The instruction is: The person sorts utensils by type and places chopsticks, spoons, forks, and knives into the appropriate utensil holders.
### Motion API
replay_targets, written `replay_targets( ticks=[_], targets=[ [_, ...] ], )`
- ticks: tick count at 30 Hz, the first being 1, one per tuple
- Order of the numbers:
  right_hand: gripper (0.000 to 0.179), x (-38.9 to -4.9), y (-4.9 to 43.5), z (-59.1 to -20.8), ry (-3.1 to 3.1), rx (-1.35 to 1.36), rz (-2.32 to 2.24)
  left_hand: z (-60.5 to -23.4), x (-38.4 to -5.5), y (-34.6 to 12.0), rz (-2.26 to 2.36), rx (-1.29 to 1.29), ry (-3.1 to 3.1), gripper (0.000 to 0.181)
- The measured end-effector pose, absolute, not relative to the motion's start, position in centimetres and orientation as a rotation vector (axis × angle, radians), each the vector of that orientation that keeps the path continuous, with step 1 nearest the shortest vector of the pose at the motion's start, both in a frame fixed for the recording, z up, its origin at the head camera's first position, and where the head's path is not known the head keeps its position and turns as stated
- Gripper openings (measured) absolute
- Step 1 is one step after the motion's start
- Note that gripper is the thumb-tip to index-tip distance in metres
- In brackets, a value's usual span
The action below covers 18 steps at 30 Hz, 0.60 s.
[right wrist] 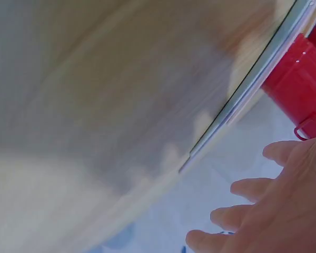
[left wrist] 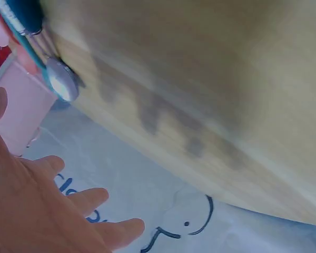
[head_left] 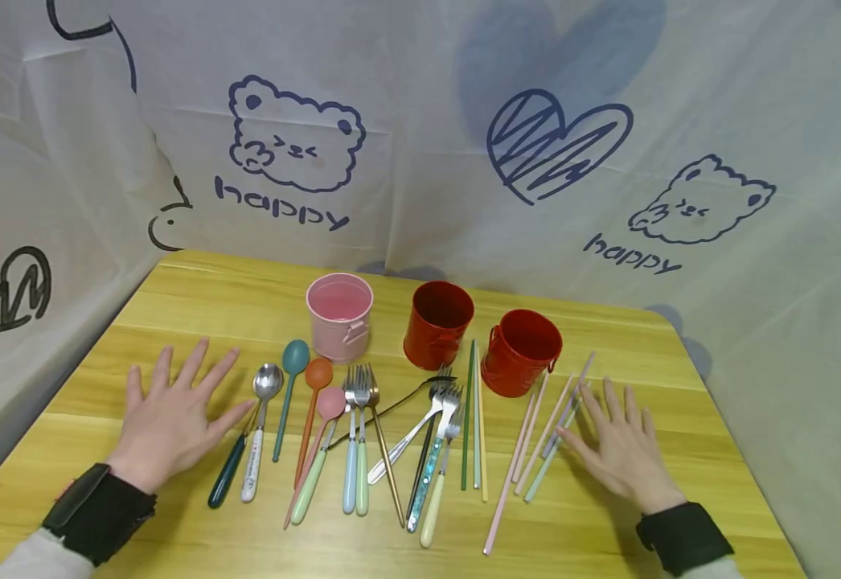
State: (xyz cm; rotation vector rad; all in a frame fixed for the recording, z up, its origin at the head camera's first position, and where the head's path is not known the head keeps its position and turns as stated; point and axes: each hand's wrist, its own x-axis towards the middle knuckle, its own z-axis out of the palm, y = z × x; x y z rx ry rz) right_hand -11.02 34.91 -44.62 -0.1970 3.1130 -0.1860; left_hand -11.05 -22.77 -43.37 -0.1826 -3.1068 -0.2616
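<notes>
My left hand (head_left: 174,422) is held over the left of the table with its fingers spread and straight, holding nothing. Nearest to it lie a dark-green-handled utensil (head_left: 227,473) and a white-handled spoon (head_left: 252,466). On the right, my right hand (head_left: 619,450) is spread the same way, its thumb and index finger beside several pastel chopsticks (head_left: 505,498). Between the hands are a teal spoon (head_left: 295,358), an orange spoon (head_left: 318,375), a pink spoon (head_left: 330,404) and several forks (head_left: 361,474). Finger shadows fall on the wood in both wrist views.
A pink bucket (head_left: 341,334) and two red buckets, one in the middle (head_left: 435,338) and one further right (head_left: 514,366), stand behind the cutlery. Green and yellow chopsticks (head_left: 466,442) lie before them. A printed white cloth (head_left: 428,161) hangs behind the wooden table (head_left: 203,305).
</notes>
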Motion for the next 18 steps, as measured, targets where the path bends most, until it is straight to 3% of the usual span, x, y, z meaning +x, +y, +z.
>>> replay_targets(
  ticks=[6,10,14,18],
  targets=[
    [0.076,-10.8,33.8,-44.5,3.115,-0.243,-0.478,-41.8,-11.3,-20.6,-0.251,-0.266,-3.062,0.078],
    [0.063,-10.6,32.7,-43.6,3.064,-0.238,-0.816,-40.4,-11.7,-17.7,-0.239,-0.383,-2.964,0.067],
    [0.051,-10.5,31.9,-42.7,2.784,-0.068,-1.217,-39.7,-12.4,-14.5,-0.283,-0.489,-2.843,0.055],
    [0.039,-10.9,32.2,-43.0,2.631,0.174,-1.321,-39.9,-12.8,-11.2,-0.315,-0.606,-2.747,0.04]
  ],
)
